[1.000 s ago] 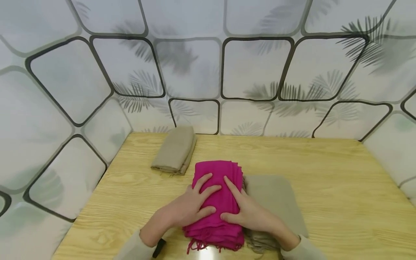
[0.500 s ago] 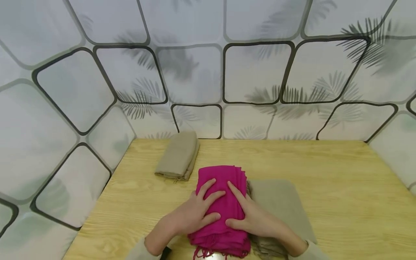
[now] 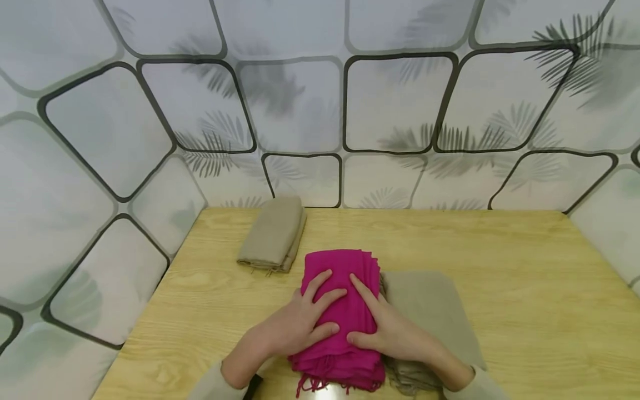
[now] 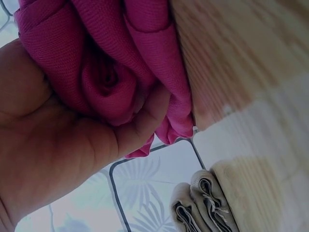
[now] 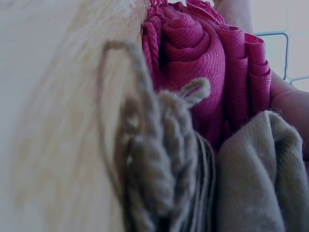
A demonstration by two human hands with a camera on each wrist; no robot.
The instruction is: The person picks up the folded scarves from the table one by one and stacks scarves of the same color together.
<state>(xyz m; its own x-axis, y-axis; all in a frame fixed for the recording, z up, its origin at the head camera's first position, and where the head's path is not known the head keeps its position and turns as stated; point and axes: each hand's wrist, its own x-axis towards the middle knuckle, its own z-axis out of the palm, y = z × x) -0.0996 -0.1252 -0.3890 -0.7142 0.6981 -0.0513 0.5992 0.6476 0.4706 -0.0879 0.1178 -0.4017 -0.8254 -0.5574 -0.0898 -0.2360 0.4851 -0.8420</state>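
A folded magenta scarf [image 3: 342,333] with a fringed near end lies in the middle of the head view. From its left side my left hand [image 3: 295,325] holds it, fingers spread over the top. The left wrist view shows that palm [image 4: 63,140] cupped against the scarf's rolled folds, one finger curving around them. My right hand [image 3: 392,330] grips the opposite side, with thumb and a long finger on top; its other fingers are mostly hidden. Beneath and beside the right forearm lies a folded beige scarf [image 3: 430,305], its twisted fringe [image 5: 159,159] close up in the right wrist view.
Another folded beige cloth [image 3: 272,233] lies at the back left of the wooden table [image 3: 525,300]. Patterned fabric walls [image 3: 395,105] rise behind the table and at its sides. A small black object [image 3: 253,386] shows beside the left sleeve.
The head view dips and rises slightly. Both hands keep the same hold on the magenta scarf, and the beige pieces stay where they were.
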